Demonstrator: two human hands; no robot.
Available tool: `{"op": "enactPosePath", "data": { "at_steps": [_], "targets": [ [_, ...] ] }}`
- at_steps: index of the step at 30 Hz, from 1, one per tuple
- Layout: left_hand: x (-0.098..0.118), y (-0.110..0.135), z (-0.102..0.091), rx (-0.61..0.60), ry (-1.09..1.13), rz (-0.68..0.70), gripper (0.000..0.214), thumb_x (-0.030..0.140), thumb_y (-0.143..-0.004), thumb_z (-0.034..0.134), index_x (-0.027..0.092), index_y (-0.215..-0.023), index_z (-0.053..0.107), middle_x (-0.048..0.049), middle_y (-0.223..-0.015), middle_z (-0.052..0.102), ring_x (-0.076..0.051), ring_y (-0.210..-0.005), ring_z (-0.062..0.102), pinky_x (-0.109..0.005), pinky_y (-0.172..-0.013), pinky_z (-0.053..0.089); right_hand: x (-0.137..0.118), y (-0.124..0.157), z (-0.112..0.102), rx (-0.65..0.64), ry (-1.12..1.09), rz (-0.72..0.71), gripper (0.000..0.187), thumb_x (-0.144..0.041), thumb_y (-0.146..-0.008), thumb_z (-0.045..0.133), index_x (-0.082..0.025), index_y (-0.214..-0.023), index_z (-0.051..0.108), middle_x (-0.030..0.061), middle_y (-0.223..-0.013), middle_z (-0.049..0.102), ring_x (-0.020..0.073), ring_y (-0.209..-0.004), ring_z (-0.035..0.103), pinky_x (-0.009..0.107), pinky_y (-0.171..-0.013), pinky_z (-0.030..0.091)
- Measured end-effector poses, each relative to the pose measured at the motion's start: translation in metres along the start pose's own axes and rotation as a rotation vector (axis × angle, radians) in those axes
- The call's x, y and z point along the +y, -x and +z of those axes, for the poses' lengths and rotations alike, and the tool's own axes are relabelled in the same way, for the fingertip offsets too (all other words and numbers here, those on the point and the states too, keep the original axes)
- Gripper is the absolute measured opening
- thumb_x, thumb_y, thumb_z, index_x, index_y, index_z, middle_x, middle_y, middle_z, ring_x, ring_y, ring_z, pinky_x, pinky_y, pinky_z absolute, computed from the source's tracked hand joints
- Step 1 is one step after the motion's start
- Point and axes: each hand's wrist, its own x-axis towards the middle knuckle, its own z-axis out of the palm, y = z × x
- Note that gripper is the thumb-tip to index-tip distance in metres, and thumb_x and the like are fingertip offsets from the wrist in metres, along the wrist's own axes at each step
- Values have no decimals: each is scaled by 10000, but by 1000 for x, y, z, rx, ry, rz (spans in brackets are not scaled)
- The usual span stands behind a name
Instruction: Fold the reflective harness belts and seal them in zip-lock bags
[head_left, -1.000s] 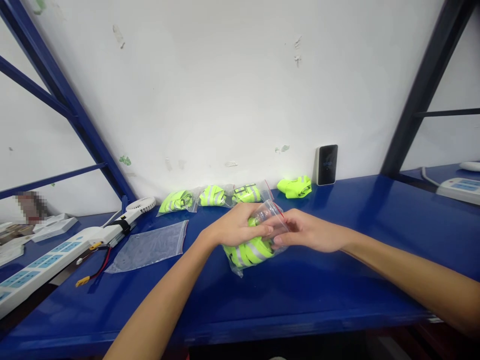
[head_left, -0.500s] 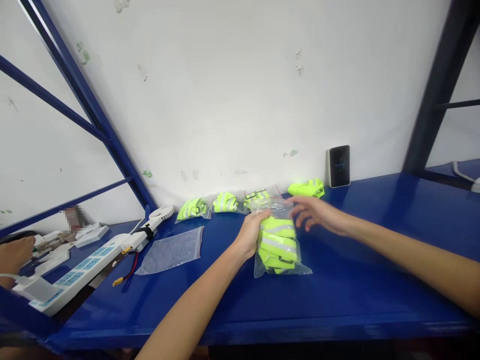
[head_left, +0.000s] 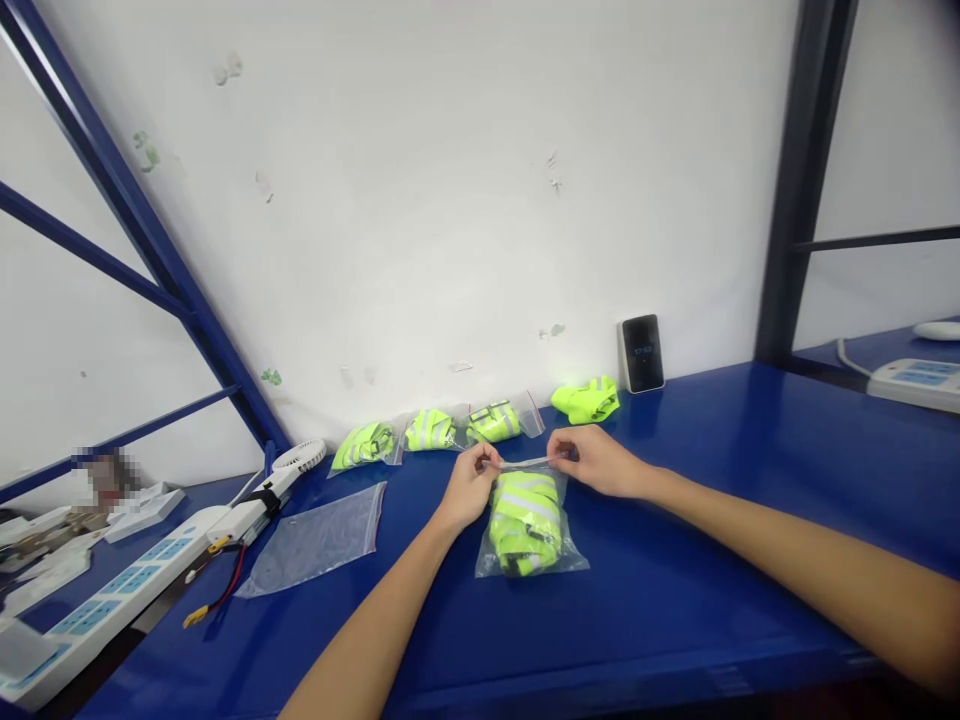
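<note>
My left hand (head_left: 471, 487) and my right hand (head_left: 592, 462) pinch the top edge of a clear zip bag (head_left: 531, 463), pulling it taut between them. Inside the bag, a folded neon-yellow reflective vest (head_left: 525, 522) lies flat on the blue table (head_left: 675, 560). Beyond my hands, a row of bagged yellow vests (head_left: 430, 430) lies against the wall, with a loose bundled yellow vest (head_left: 586, 400) at its right end. The bag's zip closure is too small to read.
An empty clear zip bag (head_left: 315, 540) lies left of my left hand. Further left are a white power strip (head_left: 135, 585), a small white fan (head_left: 300, 456) and a red-black wire (head_left: 225, 590). A black device (head_left: 643, 353) stands against the wall. Blue shelf uprights flank the table.
The bagged vest now lies lower and flatter on the table. Both hands have moved from its sides to pinching the bag's top edge. The view has shifted, and a hand at far left has gone.
</note>
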Motion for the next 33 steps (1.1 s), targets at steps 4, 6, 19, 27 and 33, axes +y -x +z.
{"op": "enactPosePath", "data": {
  "at_steps": [4,6,19,27,33],
  "targets": [
    [1,2,-1,-41,-34,6,124,192,-766,596,181,-820,485,45,-697,496,-93,-591,431,-210,-564,325,4,-3,2,-67,8,-3,91,-200,-811,568,-154,-827,645,34,-742,638,167,-672,564,296,-646,427],
    [5,4,-5,-121,-56,-12,192,216,-786,596,183,-944,493,38,-734,526,-96,-595,449,-214,-567,333,6,-4,-3,-154,-31,-6,155,-228,-803,604,-152,-920,673,24,-752,643,156,-658,566,274,-622,430],
    [34,21,15,-413,-339,167,235,283,-829,609,160,-1023,662,-37,-926,671,-177,-819,575,-269,-770,413,-12,5,-14,-441,-57,-36,343,-477,-853,607,-148,-877,702,7,-732,599,131,-642,481,248,-589,358],
    [25,19,-2,-271,-231,147,188,301,-907,478,156,-885,596,-8,-775,610,-148,-743,549,-255,-709,411,-20,7,-12,-353,-174,2,228,-376,-902,540,-165,-855,612,-6,-692,548,134,-638,483,243,-590,378],
    [18,15,1,-269,-323,177,152,277,-854,564,144,-793,606,4,-692,582,-113,-634,502,-236,-642,402,-21,13,-9,-300,117,-74,76,-253,-860,552,-200,-834,600,8,-743,615,150,-656,524,256,-607,374]
  ]
}}
